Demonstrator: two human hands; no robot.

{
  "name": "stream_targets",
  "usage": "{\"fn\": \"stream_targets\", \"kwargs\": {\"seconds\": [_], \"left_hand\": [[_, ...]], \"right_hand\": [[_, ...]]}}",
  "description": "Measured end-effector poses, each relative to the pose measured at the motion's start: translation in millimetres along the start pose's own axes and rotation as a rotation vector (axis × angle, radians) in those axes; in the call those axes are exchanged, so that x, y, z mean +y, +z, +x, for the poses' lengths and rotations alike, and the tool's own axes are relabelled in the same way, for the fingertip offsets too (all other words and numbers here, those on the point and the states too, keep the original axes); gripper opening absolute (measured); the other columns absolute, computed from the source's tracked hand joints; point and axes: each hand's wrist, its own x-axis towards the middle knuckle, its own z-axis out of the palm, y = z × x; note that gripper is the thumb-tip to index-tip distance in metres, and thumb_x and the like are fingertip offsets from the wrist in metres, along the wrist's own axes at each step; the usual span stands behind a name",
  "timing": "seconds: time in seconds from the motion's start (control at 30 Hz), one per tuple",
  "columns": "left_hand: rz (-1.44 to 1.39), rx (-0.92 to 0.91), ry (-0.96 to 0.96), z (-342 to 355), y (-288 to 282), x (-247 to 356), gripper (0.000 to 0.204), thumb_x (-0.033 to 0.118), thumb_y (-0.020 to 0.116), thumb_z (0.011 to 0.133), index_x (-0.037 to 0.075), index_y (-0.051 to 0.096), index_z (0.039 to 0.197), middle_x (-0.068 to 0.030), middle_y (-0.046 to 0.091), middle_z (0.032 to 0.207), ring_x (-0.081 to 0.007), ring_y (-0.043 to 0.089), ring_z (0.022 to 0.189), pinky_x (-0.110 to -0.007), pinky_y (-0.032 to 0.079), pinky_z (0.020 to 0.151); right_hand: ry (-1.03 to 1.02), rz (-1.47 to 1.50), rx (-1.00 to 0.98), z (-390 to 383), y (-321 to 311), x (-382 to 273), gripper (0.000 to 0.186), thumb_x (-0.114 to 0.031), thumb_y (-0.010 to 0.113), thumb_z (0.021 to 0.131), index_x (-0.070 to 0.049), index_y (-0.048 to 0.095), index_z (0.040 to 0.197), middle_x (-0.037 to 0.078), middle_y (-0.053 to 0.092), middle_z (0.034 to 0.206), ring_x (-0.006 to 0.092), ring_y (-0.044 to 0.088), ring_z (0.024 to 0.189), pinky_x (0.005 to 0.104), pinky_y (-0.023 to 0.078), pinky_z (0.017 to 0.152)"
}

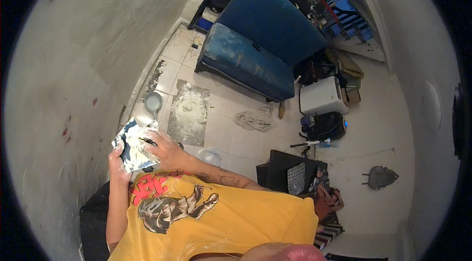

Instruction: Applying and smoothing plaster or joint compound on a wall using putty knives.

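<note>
At the lower left, in front of my chest, I have a flat, roughly square board (129,151) smeared with thick white paste (135,143). My left hand (117,161) is closed on the board's left edge. Over the right side of the paste lies my right hand (164,149), its fingers bent and coated white. A small dark shape shows by those fingertips, and I cannot make out what they grip. Just beyond the board, a grey pan with a handle (153,100) rests on the floor tiles close to the wall.
A rough plastered wall (98,54) rises at my left. White powder covers a grey sheet (196,135) on the tiles. Ahead stands a blue sofa (246,59); a crumpled clear sheet (255,118) lies before it. A white appliance (322,96) is farther right. Another person (328,199) reclines at lower right.
</note>
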Motion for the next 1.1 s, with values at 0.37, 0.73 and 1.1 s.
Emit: {"fn": "stream_targets", "kwargs": {"seconds": [0.37,0.73,1.1], "left_hand": [[-0.027,0.02,0.036,-14,16,0,0.036,0.015,0.04,0.074,-0.004,0.041,0.105,-0.0155,0.049,0.103,-0.0272,0.051,0.09,-0.037,0.04,0.081],[-0.064,-0.005,0.039,-20,28,-2,0.039,0.015,0.037,0.072,-0.003,0.04,0.107,-0.0157,0.049,0.104,-0.0281,0.05,0.09,-0.038,0.041,0.08],[-0.069,0.015,0.023,-18,29,0,0.039,0.015,0.041,0.072,-0.002,0.04,0.106,-0.0158,0.049,0.102,-0.0279,0.05,0.091,-0.039,0.041,0.08]], "right_hand": [[-0.104,-0.077,0.041,4,-7,-2,0.038,-0.016,0.061,0.054,-0.006,0.049,0.089,0.019,0.037,0.105,0.0374,0.038,0.095,0.0439,0.034,0.079],[-0.08,-0.016,0.024,8,-23,-10,0.035,-0.009,0.053,0.058,-0.006,0.048,0.093,0.019,0.036,0.105,0.0374,0.035,0.098,0.0446,0.031,0.083],[-0.087,0.0,0.067,13,-19,-8,0.036,-0.008,0.053,0.059,-0.007,0.047,0.094,0.018,0.037,0.102,0.0363,0.036,0.096,0.0434,0.032,0.082]]}}
